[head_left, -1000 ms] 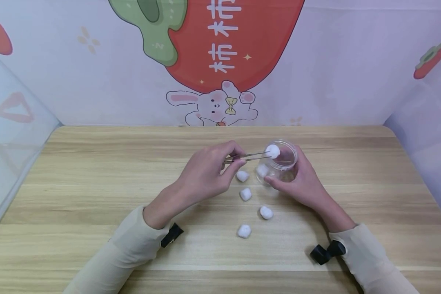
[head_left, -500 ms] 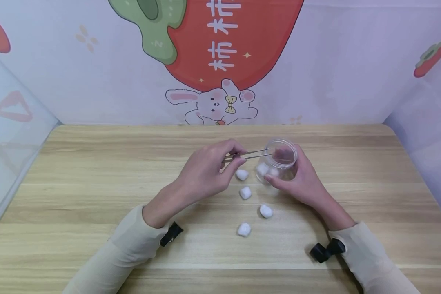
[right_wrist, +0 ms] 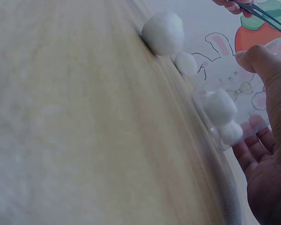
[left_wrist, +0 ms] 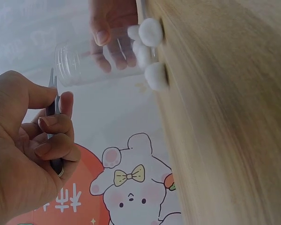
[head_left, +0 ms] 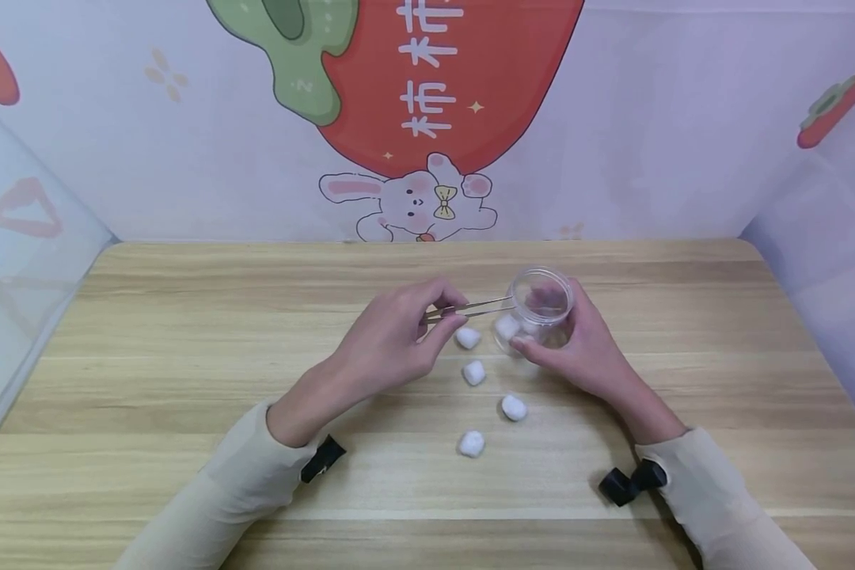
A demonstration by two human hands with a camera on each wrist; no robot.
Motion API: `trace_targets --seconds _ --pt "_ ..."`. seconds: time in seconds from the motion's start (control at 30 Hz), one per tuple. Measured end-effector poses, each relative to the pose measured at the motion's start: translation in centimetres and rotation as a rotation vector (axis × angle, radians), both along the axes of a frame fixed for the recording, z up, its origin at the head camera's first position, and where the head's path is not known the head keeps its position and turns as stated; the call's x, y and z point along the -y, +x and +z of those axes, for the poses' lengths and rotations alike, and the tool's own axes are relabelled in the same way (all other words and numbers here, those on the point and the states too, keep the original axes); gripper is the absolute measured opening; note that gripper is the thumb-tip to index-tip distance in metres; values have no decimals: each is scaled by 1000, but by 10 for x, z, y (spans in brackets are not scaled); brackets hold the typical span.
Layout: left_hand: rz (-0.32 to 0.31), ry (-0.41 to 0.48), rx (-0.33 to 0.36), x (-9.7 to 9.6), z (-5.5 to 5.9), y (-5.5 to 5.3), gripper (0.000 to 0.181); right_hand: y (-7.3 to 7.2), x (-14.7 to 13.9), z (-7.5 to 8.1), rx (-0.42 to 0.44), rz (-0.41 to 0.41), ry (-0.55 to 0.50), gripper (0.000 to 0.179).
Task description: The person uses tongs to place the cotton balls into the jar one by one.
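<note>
My left hand (head_left: 388,340) pinches a pair of metal tweezers (head_left: 463,311) between thumb and fingers. Their slim tips stand slightly apart at the left of the jar's mouth, with nothing between them. A clear plastic jar (head_left: 544,318) without a lid stands on the table, and my right hand (head_left: 594,352) is wrapped round its side. Inside, white cotton balls (right_wrist: 220,107) lie at the bottom, partly behind my thumb in the head view. In the left wrist view, the tweezers (left_wrist: 55,96) point up beside the jar's threaded neck (left_wrist: 68,64).
Several loose cotton balls lie on the wooden table (head_left: 185,356) left of and in front of the jar, the nearest cotton ball (head_left: 472,443) toward me and another cotton ball (head_left: 468,338) close by the jar. A printed cloth backdrop (head_left: 613,119) rises behind the table's far edge.
A cotton ball that the tweezers held over the jar's mouth has dropped inside. The left hand has since drawn the tweezers slightly left. My right hand keeps its grip on the jar.
</note>
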State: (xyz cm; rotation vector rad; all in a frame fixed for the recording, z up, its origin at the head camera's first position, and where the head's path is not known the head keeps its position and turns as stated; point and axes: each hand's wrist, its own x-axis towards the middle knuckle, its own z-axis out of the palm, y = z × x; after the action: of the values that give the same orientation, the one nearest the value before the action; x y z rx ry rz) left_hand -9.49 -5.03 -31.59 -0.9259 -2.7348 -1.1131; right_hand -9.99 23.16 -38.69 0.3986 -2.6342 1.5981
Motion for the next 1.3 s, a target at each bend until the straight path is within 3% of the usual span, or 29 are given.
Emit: trace_targets --seconds 0.5,0.8,1.3 --pt "37 -52 91 16 -7 5 11 1 1 4 9 10 -13 75" --pt "68 -89 121 31 -17 10 10 1 0 5 -6 15 11 78" --pt "65 -129 176 39 -23 11 12 2 1 6 -14 17 18 76"
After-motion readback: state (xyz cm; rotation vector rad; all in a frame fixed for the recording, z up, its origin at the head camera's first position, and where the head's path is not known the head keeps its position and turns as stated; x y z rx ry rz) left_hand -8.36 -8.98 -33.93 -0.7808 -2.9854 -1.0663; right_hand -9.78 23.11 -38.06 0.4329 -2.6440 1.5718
